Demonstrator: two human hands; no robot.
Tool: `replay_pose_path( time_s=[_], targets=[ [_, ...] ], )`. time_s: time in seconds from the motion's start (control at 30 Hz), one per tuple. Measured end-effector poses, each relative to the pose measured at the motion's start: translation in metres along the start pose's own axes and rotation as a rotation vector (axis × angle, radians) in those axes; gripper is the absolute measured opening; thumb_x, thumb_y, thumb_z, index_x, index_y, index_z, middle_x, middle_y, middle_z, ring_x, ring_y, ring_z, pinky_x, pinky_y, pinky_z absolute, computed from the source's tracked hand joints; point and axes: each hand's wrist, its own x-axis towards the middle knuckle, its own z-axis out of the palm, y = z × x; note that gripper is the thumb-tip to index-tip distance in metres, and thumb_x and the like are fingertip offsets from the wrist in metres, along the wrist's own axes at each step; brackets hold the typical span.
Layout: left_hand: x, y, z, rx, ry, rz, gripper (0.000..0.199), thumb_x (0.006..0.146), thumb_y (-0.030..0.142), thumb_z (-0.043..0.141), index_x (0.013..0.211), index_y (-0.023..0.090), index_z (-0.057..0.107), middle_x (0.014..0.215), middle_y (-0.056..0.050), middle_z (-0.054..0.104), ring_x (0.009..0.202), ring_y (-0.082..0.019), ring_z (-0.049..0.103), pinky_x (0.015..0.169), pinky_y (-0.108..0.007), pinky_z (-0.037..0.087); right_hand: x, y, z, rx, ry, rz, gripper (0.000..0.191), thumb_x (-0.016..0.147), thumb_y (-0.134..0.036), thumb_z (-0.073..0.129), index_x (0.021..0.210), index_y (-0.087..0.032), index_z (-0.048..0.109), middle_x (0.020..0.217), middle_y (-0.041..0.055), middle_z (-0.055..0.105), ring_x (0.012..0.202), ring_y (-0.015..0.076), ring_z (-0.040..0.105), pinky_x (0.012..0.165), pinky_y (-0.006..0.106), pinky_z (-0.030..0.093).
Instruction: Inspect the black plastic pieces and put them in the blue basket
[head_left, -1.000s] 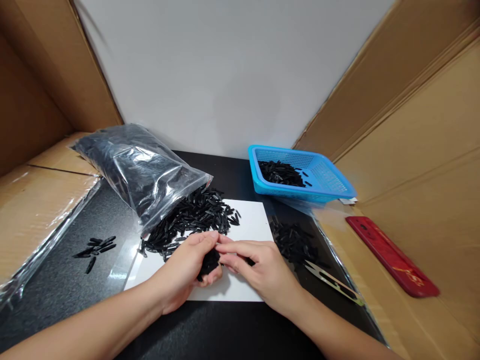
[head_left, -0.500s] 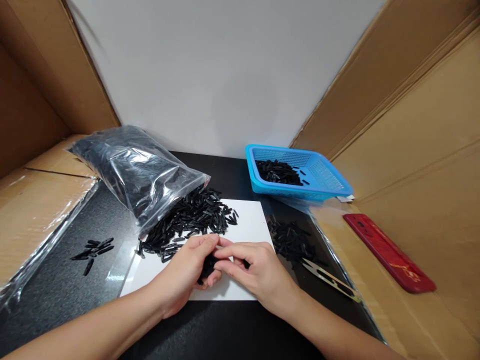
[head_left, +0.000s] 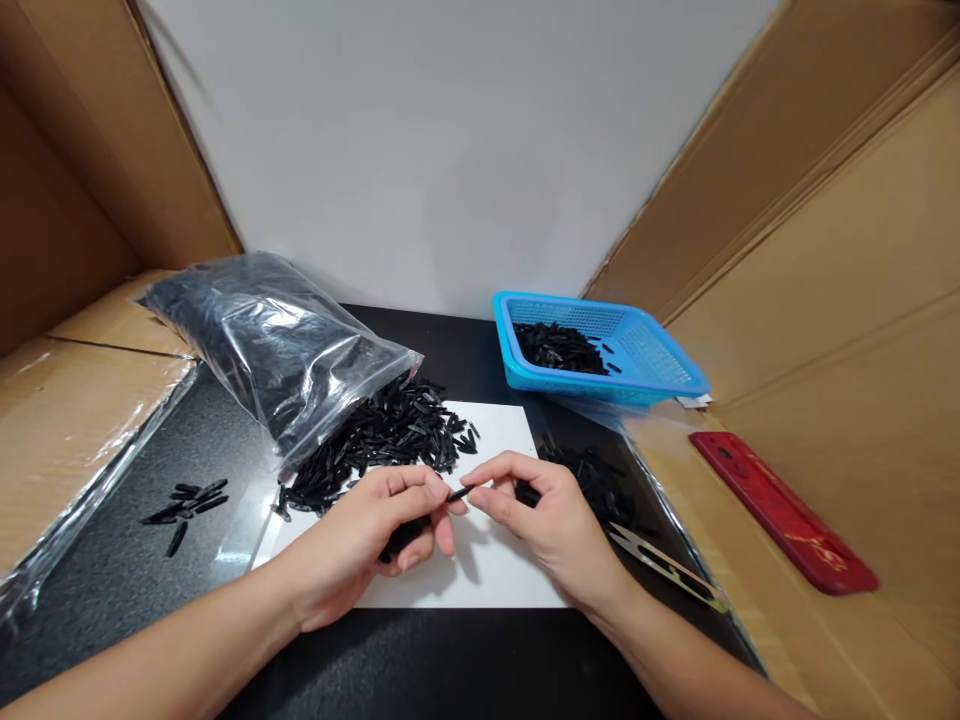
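Observation:
Above the white sheet (head_left: 487, 580), my left hand (head_left: 375, 530) curls around several slim black pieces (head_left: 401, 540) in its palm. One slim black piece (head_left: 460, 493) lies between the fingertips of both hands. My left thumb and forefinger pinch its left end, and my right hand (head_left: 551, 515) pinches its right end between thumb and forefinger. Something black also shows inside the curled fingers of my right hand. Behind my left hand, a loose pile of the same black pieces (head_left: 405, 425) spreads over the sheet from the mouth of a clear plastic bag (head_left: 277, 335).
At the back right stands a blue basket (head_left: 600, 385) with black pieces in it. Another black heap (head_left: 589, 480) and metal thread snips (head_left: 667, 568) lie right of the sheet. A few black pieces (head_left: 187, 502) lie at left. Beyond the snips is a red case (head_left: 784, 515); cardboard walls flank the table.
My hands have drawn apart from being close together, and one slim black piece now shows between their fingertips. My right hand has shifted a little to the right.

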Motion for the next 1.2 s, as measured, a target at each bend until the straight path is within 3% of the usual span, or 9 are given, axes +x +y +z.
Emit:
replay_pose_path(
  time_s=[0.3,0.5,0.63,0.77,0.9,1.2],
  targets=[
    [-0.0007,-0.0008,-0.0009,-0.004,-0.002,0.022,0.028,0.090,0.039,0.058,0.076,0.014,0.058,0.064,0.000,0.060,0.046,-0.005,0.028,0.045,-0.022,0.012,-0.0069,-0.0023,0.0019,-0.054,0.023,-0.093,0.017,0.074,-0.026,0.075,0.087,-0.019,0.081,0.050,-0.0059,0.044,0.050,0.0097,0.037,0.050,0.024,0.033],
    [0.0003,-0.0004,0.0001,0.001,0.000,0.041,0.028,0.090,0.038,0.057,0.075,0.015,0.057,0.064,0.000,0.061,0.046,-0.004,0.029,0.046,-0.021,0.015,-0.0101,-0.0024,0.0041,-0.096,0.029,-0.225,0.015,0.078,-0.019,0.072,0.089,-0.022,0.081,0.066,0.0007,0.071,0.053,0.0111,0.051,0.052,0.023,0.041],
    [-0.0014,0.0022,0.0010,-0.011,0.007,0.010,0.016,0.086,0.024,0.052,0.075,0.014,0.059,0.063,0.000,0.059,0.045,-0.005,0.028,0.044,-0.022,0.011,-0.0092,-0.0043,0.0027,-0.053,0.043,-0.209,0.010,0.078,-0.018,0.073,0.082,-0.022,0.081,0.068,0.0018,0.076,0.056,0.0130,0.059,0.055,0.022,0.047],
    [-0.0032,0.0040,0.0019,-0.031,0.012,-0.035,0.012,0.078,0.014,0.051,0.082,0.013,0.062,0.069,-0.001,0.063,0.045,-0.004,0.030,0.044,-0.022,0.011,-0.0068,-0.0039,-0.0010,-0.002,0.093,-0.148,0.004,0.074,-0.022,0.077,0.075,-0.022,0.081,0.063,0.0012,0.074,0.057,0.0136,0.058,0.056,0.022,0.047],
    [-0.0025,0.0031,0.0022,-0.045,0.015,-0.038,0.008,0.084,0.020,0.056,0.083,0.014,0.061,0.068,-0.001,0.064,0.044,-0.003,0.030,0.045,-0.021,0.012,-0.0060,-0.0028,-0.0018,0.031,0.109,-0.131,0.008,0.072,-0.030,0.080,0.072,-0.022,0.081,0.060,0.0012,0.071,0.056,0.0133,0.056,0.055,0.023,0.045],
    [-0.0006,0.0011,0.0001,-0.031,0.050,-0.018,0.025,0.092,0.028,0.045,0.084,0.014,0.063,0.055,0.001,0.056,0.037,-0.003,0.029,0.044,-0.022,0.012,-0.0079,-0.0079,-0.0009,-0.020,0.097,-0.125,0.028,0.070,-0.049,0.080,0.071,-0.020,0.081,0.057,0.0027,0.068,0.054,0.0156,0.056,0.054,0.027,0.047]
  ],
)
